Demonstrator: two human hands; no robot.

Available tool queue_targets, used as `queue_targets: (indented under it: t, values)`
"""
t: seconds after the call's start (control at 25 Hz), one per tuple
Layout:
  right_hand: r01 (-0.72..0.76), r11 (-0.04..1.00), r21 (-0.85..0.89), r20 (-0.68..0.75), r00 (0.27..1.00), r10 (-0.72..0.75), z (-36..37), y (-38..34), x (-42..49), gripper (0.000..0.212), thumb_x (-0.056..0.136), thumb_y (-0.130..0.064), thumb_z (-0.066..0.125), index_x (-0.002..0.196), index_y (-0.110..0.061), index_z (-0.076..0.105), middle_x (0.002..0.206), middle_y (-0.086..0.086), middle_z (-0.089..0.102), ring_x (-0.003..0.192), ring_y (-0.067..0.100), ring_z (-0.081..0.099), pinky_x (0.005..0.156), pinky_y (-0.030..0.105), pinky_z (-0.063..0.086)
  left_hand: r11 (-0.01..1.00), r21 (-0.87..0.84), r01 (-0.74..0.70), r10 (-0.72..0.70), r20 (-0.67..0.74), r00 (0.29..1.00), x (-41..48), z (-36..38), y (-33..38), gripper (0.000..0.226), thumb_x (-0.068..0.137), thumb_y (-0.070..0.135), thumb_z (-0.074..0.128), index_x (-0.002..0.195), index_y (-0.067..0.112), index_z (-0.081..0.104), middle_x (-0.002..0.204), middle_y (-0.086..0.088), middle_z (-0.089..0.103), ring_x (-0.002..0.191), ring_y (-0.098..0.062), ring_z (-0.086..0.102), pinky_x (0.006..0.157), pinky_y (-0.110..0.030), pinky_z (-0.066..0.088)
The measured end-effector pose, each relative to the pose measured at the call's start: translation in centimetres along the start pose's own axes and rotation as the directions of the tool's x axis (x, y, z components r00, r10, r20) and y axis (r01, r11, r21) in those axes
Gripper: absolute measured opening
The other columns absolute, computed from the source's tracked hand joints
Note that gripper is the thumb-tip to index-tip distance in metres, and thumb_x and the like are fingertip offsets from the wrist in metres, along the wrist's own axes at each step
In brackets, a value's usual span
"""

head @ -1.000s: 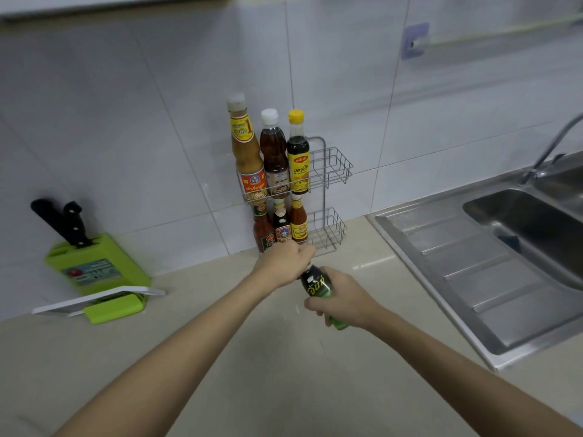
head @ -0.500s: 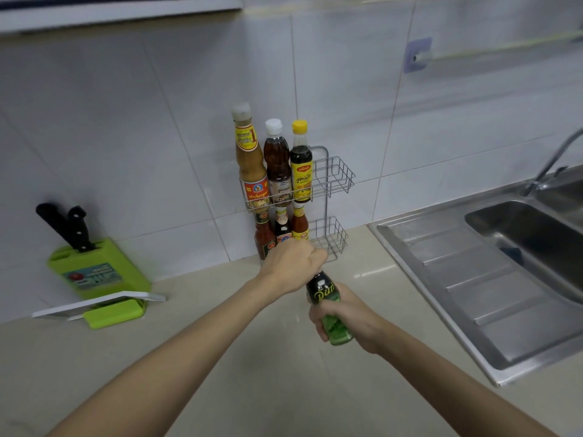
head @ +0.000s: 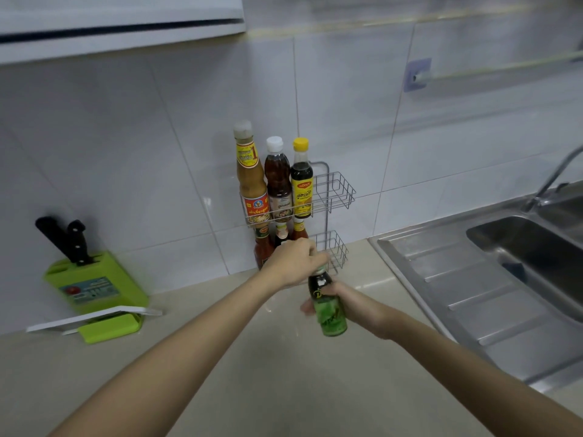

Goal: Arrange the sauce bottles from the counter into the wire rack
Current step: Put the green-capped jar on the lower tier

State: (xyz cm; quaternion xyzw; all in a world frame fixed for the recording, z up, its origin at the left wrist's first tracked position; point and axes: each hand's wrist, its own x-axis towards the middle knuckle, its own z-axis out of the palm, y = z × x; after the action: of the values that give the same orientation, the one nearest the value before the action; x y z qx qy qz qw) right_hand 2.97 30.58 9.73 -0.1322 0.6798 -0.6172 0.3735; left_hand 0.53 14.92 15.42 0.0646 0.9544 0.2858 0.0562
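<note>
A dark bottle with a green label (head: 328, 310) hangs nearly upright over the counter, just in front of the two-tier wire rack (head: 339, 193). My left hand (head: 295, 258) is closed over its cap and neck. My right hand (head: 348, 299) wraps its body from behind. The rack's top tier holds three tall bottles: a tan sauce (head: 250, 175), a brown sauce with a white cap (head: 277, 178) and a dark sauce with a yellow cap (head: 301, 181). Three small bottles (head: 263, 244) stand on the bottom tier, partly hidden by my left hand. The right part of both tiers is bare wire.
A green knife block (head: 94, 285) with two black-handled knives and a white board stands at the left against the tiled wall. A steel sink (head: 520, 247) with drainboard and tap fills the right. Beige counter (head: 252, 389) spreads in front.
The bottle has tipped from slanted to nearly upright. Both hands stay on it and have shifted slightly right and toward the rack; the camera has tilted up.
</note>
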Motion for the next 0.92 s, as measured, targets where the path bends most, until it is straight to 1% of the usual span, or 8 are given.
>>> queue_targets:
  t: [0.04,0.12,0.2,0.32,0.48,0.64,0.76,0.92]
  values:
    - [0.05,0.982,-0.18,-0.093,0.993,-0.067,-0.8,-0.1,0.6,0.039,0.092,-0.039,0.049,0.125,-0.017,0.046,0.116,0.003,0.064,0.107,0.02,0.06,0.093,0.031,0.048,1.0,0.013,0.003,-0.003,-0.037,0.999,0.6,0.0,-0.1,0.037,0.09,0.046,0.05,0.07,0.015,0.052,0.071,-0.002,0.061,0.07,-0.023,0.059,0.063,-0.036,0.044]
    - [0.115,0.793,-0.598,-0.205,0.935,-0.29,-2.9,-0.4,1.9,0.046,0.089,-0.046,0.058,0.127,-0.023,0.049,0.108,0.001,0.057,0.101,0.018,0.054,0.085,0.028,0.046,0.999,0.031,0.012,-0.008,-0.109,0.994,2.0,0.3,-0.1,0.039,0.09,0.048,0.049,0.08,0.011,0.056,0.08,-0.006,0.066,0.077,-0.026,0.063,0.068,-0.039,0.049]
    - [0.064,0.652,-0.756,-0.239,0.9,-0.365,-4.8,-0.8,3.1,0.05,0.083,-0.048,0.064,0.125,-0.023,0.053,0.098,0.001,0.051,0.087,0.013,0.049,0.071,0.022,0.04,0.999,0.032,0.027,-0.022,-0.145,0.989,3.3,0.8,0.3,0.038,0.089,0.048,0.051,0.086,0.011,0.057,0.083,-0.006,0.066,0.079,-0.025,0.063,0.07,-0.04,0.052]
    - [0.016,0.684,-0.729,-0.318,0.877,-0.359,-6.7,-0.9,5.3,0.047,0.079,-0.041,0.071,0.119,-0.023,0.054,0.095,0.0,0.049,0.075,0.007,0.05,0.063,0.02,0.037,0.998,0.039,0.051,-0.042,-0.219,0.975,5.4,1.9,0.9,0.035,0.087,0.048,0.056,0.085,0.012,0.058,0.081,-0.005,0.065,0.078,-0.025,0.062,0.07,-0.041,0.054]
    - [0.008,0.701,-0.713,-0.376,0.839,-0.392,-8.8,-0.2,8.7,0.032,0.08,-0.024,0.07,0.108,-0.013,0.059,0.095,0.004,0.052,0.084,0.025,0.06,0.071,0.031,0.046,0.993,0.078,0.084,-0.055,-0.313,0.948,8.6,3.7,0.5,0.029,0.085,0.044,0.061,0.087,0.015,0.061,0.09,-0.006,0.063,0.083,-0.025,0.059,0.069,-0.034,0.046]
    - [0.055,0.658,-0.751,-0.364,0.797,-0.482,-10.2,0.4,11.5,0.036,0.083,-0.012,0.067,0.119,-0.013,0.059,0.095,-0.001,0.05,0.081,0.012,0.05,0.064,0.011,0.034,0.998,-0.034,0.049,-0.058,-0.339,0.939,10.1,5.9,-1.1,0.02,0.087,0.037,0.062,0.097,0.02,0.062,0.097,-0.003,0.058,0.086,-0.022,0.059,0.074,-0.033,0.052]
    - [0.074,0.639,-0.765,-0.334,0.804,-0.492,-11.0,0.7,13.5,0.042,0.085,-0.009,0.065,0.126,-0.012,0.057,0.105,0.007,0.055,0.086,0.013,0.052,0.074,0.017,0.038,0.986,-0.167,0.015,-0.061,-0.271,0.961,11.6,6.3,-3.0,0.026,0.089,0.025,0.062,0.113,0.017,0.063,0.108,-0.003,0.057,0.097,-0.019,0.057,0.082,-0.029,0.048]
    - [0.027,0.666,-0.746,-0.318,0.864,-0.391,-13.1,0.8,16.1,0.044,0.082,-0.014,0.07,0.125,-0.012,0.059,0.105,0.013,0.058,0.092,0.027,0.06,0.075,0.024,0.037,0.952,-0.286,0.106,-0.137,-0.09,0.987,13.9,6.7,-5.4,0.05,0.085,-0.001,0.054,0.133,0.014,0.054,0.132,-0.014,0.049,0.121,-0.029,0.049,0.106,-0.04,0.042]
